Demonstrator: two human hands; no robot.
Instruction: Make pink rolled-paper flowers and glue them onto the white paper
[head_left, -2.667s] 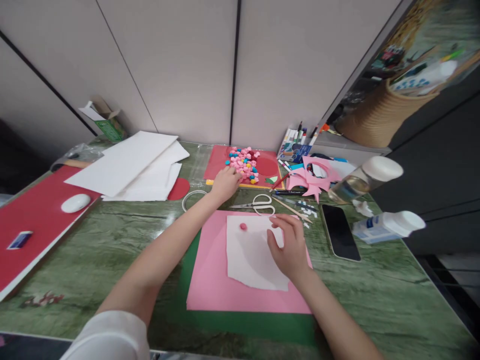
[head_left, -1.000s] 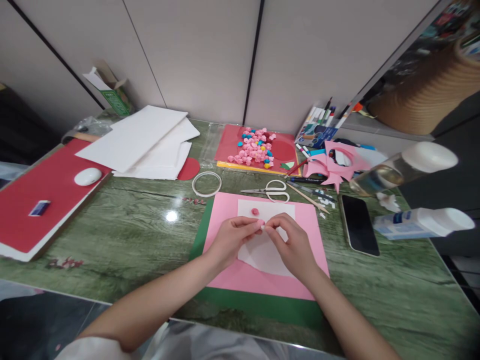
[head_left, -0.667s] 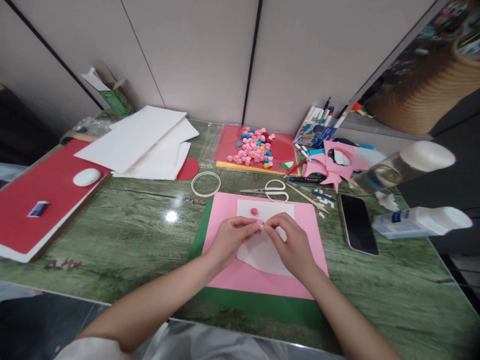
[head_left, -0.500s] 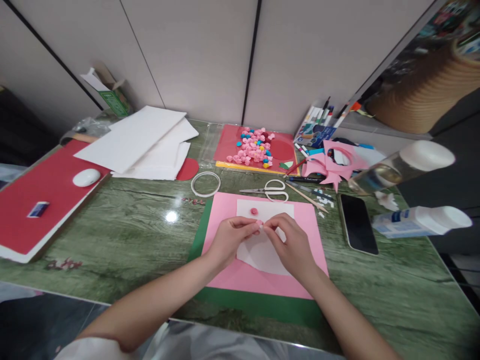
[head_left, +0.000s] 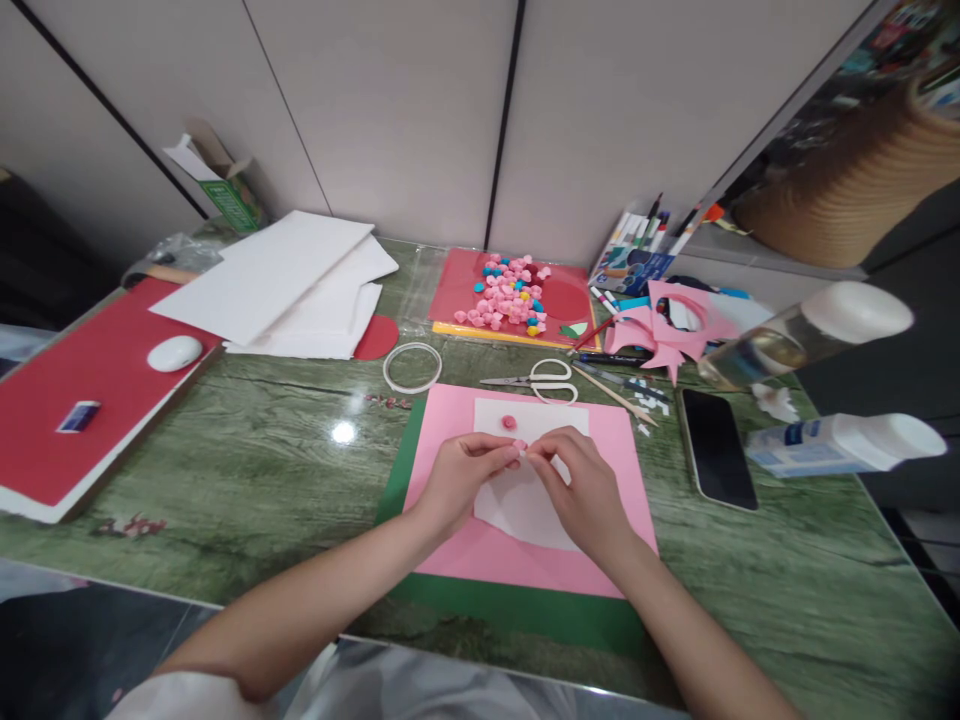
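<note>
One pink piece (head_left: 519,446) is sitting pinched in left hand (head_left: 459,483) fingers; right hand (head_left: 587,490) fingers are adjoining, grip unclear.

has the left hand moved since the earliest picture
Yes: the left hand has drawn back from the mostly pink pile to over the white paper's left edge.

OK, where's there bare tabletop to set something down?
Left: between the red board and the pink sheet, in front of the white ring; the left forearm crosses its near edge. Right: in front of the phone, beyond the right forearm. Crowded: scissors, wooden stick and pink cutouts behind the pink sheet; bottles right of the phone.
</note>
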